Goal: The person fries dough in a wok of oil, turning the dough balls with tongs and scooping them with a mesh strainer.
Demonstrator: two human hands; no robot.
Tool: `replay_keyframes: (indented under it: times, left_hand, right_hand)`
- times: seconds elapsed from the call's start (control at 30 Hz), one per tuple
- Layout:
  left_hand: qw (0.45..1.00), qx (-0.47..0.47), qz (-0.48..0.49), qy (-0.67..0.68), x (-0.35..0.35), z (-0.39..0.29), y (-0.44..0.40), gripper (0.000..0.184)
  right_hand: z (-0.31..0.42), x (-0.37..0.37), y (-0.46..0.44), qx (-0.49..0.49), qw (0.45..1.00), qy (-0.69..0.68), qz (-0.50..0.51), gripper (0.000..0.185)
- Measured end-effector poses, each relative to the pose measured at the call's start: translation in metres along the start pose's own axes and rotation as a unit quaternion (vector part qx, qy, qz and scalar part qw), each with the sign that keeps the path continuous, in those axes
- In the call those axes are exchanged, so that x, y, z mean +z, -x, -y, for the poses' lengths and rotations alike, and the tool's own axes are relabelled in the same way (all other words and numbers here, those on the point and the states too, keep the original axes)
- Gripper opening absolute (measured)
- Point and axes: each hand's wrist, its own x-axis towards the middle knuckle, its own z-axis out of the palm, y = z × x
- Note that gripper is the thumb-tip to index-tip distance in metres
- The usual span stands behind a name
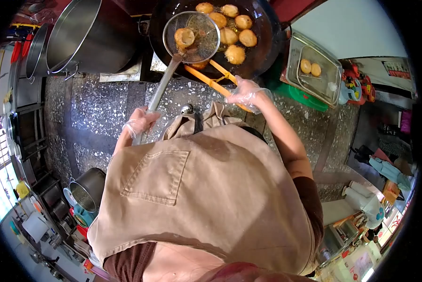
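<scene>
In a thin clear glove, my left hand (142, 121) is wrapped round the metal handle of a round mesh skimmer (206, 35). One golden fried dough piece (184, 38) with a pale hollow lies in its mesh. The skimmer is over the left part of a wide dark wok (267, 54). Several browned dough pieces (235, 54) float in the oil there. My right hand (248, 92), also gloved, grips long wooden tongs (210, 81). Their two arms are apart and reach toward the wok's near edge, below the skimmer. Another browned piece (197, 66) shows partly between the skimmer and the tongs.
Right of the wok, a wire-racked tray (335, 70) bears two fried pieces (310, 68), with a green basin (307, 97) beneath it. Large metal pots (98, 37) stand at the left. A tall metal bucket (91, 188) is on the speckled floor (98, 113).
</scene>
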Motion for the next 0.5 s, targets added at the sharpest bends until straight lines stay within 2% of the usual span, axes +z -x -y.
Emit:
replay_keyframes:
  times: [0.07,0.2,0.27,0.37,0.5]
  left_hand:
    - [0.999,-0.009,0.028,-0.018,0.0,0.001,-0.005,0.022]
    - [1.0,0.003,0.028,-0.01,0.003,-0.003,0.0,0.021]
    - [0.999,0.001,0.03,-0.025,0.001,0.0,-0.002,0.022]
    - [1.0,-0.007,0.013,-0.025,0.001,0.002,-0.003,0.023]
    - [1.0,-0.006,0.018,0.0,0.003,0.001,0.0,0.025]
  right_hand:
    - [0.002,-0.006,0.001,0.016,0.999,0.007,0.05,0.092]
    - [-0.003,-0.002,0.006,0.017,0.999,0.021,0.045,0.093]
    - [-0.007,-0.001,0.01,-0.003,0.999,0.041,0.007,0.1]
    - [-0.015,-0.01,0.018,0.0,0.999,0.042,0.026,0.103]
    - [-0.045,-0.029,0.036,-0.025,0.999,0.027,0.014,0.099]
